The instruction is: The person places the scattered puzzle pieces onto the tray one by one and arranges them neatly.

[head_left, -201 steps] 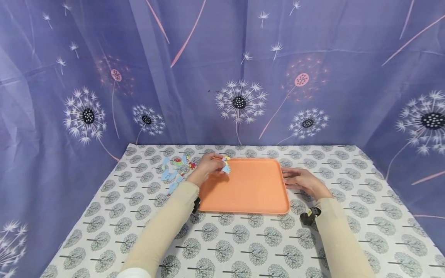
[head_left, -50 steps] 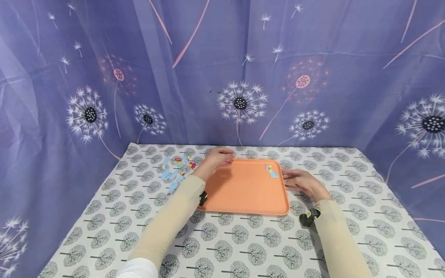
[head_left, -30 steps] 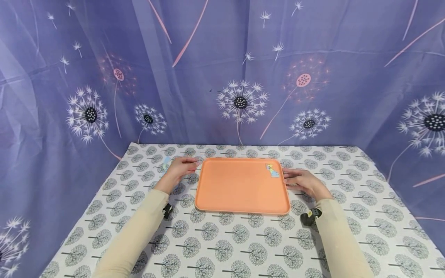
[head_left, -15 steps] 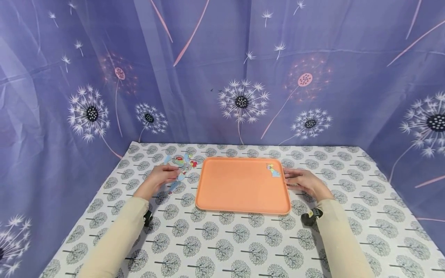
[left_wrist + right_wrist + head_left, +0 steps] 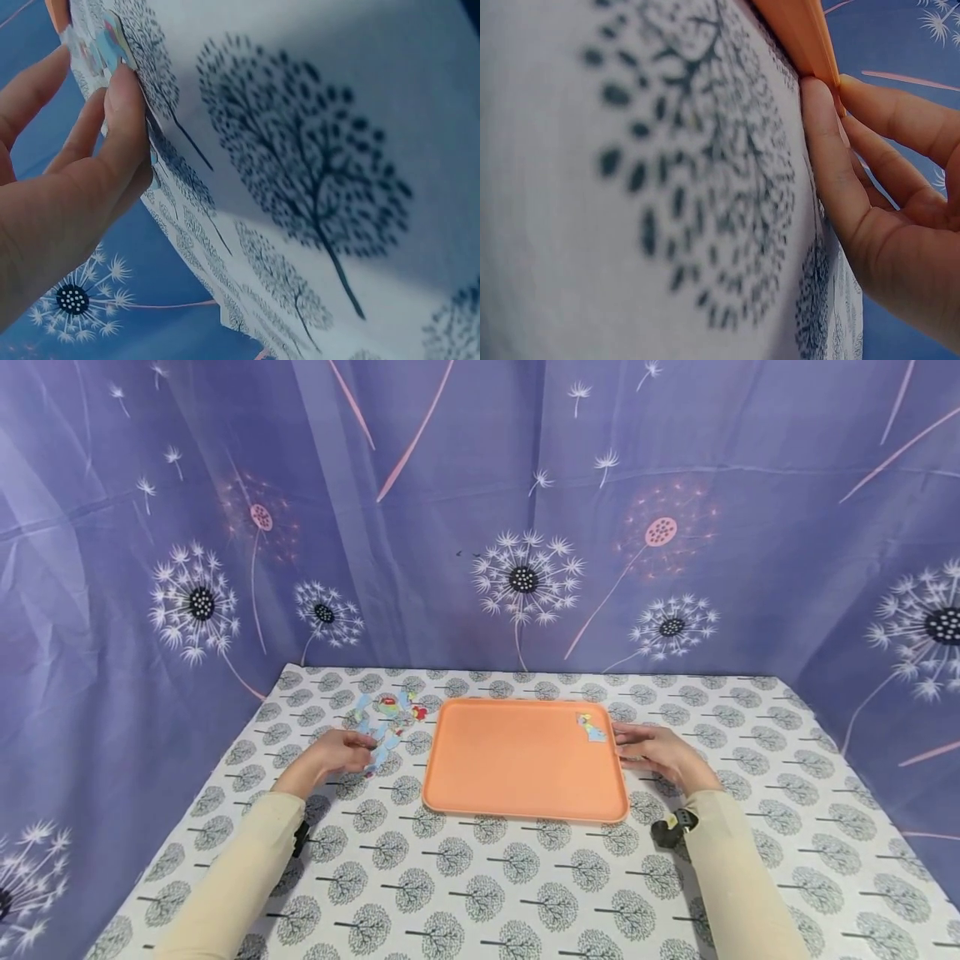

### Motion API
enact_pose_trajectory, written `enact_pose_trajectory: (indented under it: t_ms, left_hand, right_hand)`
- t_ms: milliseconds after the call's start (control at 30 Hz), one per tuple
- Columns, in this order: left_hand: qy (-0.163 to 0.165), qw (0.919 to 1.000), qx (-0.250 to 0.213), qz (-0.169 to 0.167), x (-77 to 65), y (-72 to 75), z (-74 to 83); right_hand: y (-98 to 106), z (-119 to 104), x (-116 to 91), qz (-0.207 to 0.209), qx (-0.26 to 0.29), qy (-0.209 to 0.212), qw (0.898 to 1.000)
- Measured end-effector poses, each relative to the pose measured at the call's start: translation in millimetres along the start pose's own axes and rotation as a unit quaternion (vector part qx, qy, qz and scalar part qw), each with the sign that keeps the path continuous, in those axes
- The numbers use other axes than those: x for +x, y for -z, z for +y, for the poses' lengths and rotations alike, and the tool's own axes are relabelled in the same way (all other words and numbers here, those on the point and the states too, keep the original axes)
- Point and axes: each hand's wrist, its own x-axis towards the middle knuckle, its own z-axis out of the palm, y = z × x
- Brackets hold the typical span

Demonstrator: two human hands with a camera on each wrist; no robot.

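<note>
My left hand (image 5: pixel 330 757) is low over the cloth at the near left of a loose group of flat, colourful puzzle pieces (image 5: pixel 388 704). In the left wrist view, its thumb tip lies right at a light blue puzzle piece (image 5: pixel 112 46), while the index finger stands apart from the thumb. My right hand (image 5: pixel 660 753) holds the right edge of the orange tray (image 5: pixel 525 768), thumb and index finger at its rim in the right wrist view. One puzzle piece (image 5: pixel 592 727), light blue with yellow, lies in the tray's far right corner.
A white cloth (image 5: pixel 495 893) printed with grey trees covers the table. A purple curtain (image 5: pixel 420 585) with dandelion prints hangs behind and at both sides. Several puzzle pieces lie close together left of the tray, the red one (image 5: pixel 419 714) nearest to it.
A puzzle piece that was in my left hand now lies in the tray's far right corner. My left hand has moved left, back to the loose pieces. My right hand has stayed at the tray.
</note>
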Motion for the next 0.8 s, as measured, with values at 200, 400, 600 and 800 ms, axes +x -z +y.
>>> enact_pose_trajectory:
  t_ms: [200,400,600,800]
  left_hand:
    - [-0.012,0.9981,0.057,-0.019,-2.8,0.6,-1.3]
    - [-0.033,0.9955,0.087,-0.014,-5.0,-1.8,-3.7]
    - [-0.048,0.9924,0.113,0.0,-2.8,-4.3,-7.4]
    - [-0.059,0.9923,0.108,0.006,-2.6,-6.3,-7.8]
  right_hand:
    - [0.7,1.2,1.3,0.003,-0.008,0.003,1.0]
    - [1.5,2.6,0.9,0.003,-0.005,0.0,1.0]
    - [0.7,3.0,0.4,0.004,0.007,0.003,1.0]
    - [0.5,1.9,0.8,0.005,0.015,0.003,1.0]
